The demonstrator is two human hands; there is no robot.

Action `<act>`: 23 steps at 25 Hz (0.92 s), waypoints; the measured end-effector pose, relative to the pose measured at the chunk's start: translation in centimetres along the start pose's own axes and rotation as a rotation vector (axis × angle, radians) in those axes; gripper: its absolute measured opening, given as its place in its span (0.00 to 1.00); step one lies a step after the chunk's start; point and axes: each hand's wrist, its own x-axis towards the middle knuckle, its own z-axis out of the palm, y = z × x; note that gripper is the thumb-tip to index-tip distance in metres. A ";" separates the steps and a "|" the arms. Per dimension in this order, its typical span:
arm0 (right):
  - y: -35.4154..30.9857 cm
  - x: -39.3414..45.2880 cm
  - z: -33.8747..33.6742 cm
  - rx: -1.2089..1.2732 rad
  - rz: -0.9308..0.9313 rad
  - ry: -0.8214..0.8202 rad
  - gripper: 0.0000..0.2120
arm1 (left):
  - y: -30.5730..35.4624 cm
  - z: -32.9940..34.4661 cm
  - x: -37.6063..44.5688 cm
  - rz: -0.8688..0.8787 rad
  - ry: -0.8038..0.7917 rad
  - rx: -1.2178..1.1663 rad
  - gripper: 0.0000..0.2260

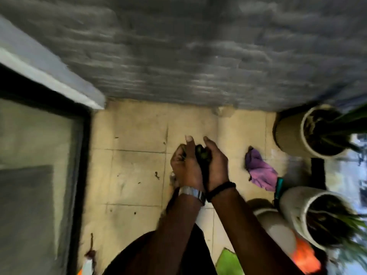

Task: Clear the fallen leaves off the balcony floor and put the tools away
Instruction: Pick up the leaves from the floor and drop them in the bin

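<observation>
Leaves [202, 155] sit squeezed between my left hand [185, 167] and right hand [216, 165], above the floor [135, 175].

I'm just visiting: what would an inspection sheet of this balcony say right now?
Surface: tiled floor, beige, a few dark leaf bits scattered.
Job's things: clump of leaves cupped between both hands.
Clutter: purple cloth on the floor beside two plant pots.
Hands: left hand and right hand, fingers curled round the leaves.
Cables: nothing seen.
Surroundings: grey wall, glass door at left.
</observation>
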 end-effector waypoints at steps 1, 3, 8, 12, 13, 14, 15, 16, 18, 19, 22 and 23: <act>-1.0 -6.0 1.5 -0.023 0.004 -0.011 0.20 | 3.8 -0.6 -5.1 -0.001 0.005 -0.030 0.19; -3.1 -16.8 4.7 -0.084 -0.003 -0.041 0.20 | 10.2 -2.1 -13.9 0.019 0.007 -0.081 0.21; -5.0 -37.7 12.5 -0.304 -0.247 -0.113 0.14 | 22.0 -6.4 -29.1 0.162 0.034 -0.289 0.18; -3.6 -47.7 15.8 -0.412 -0.206 -0.352 0.10 | 28.0 -11.0 -37.1 0.259 0.058 -0.566 0.16; -3.0 -49.0 16.4 -0.436 -0.147 -0.396 0.07 | 29.0 -12.0 -38.1 0.287 0.085 -0.623 0.14; -2.3 -50.3 17.1 -0.485 -0.082 -0.443 0.12 | 29.8 -13.1 -38.9 0.328 0.133 -0.680 0.12; -1.5 -50.9 17.7 -0.550 -0.029 -0.500 0.21 | 30.2 -14.2 -39.4 0.372 0.187 -0.739 0.13; -0.6 -51.6 18.3 -0.610 0.010 -0.563 0.29 | 30.5 -15.2 -39.8 0.425 0.253 -0.787 0.15; 1.6 -52.8 18.6 -0.691 0.078 -0.645 0.34 | 30.6 -17.3 -41.1 0.494 0.364 -0.911 0.15; 2.7 -53.7 18.8 -0.726 0.118 -0.684 0.33 | 30.5 -18.4 -41.5 0.523 0.411 -0.955 0.14; 5.6 -56.2 17.9 -0.856 0.192 -0.782 0.26 | 29.2 -21.2 -43.7 0.568 0.548 -1.026 0.17; 6.6 -56.9 17.2 -0.901 0.214 -0.829 0.20 | 28.5 -22.3 -44.6 0.594 0.593 -1.067 0.17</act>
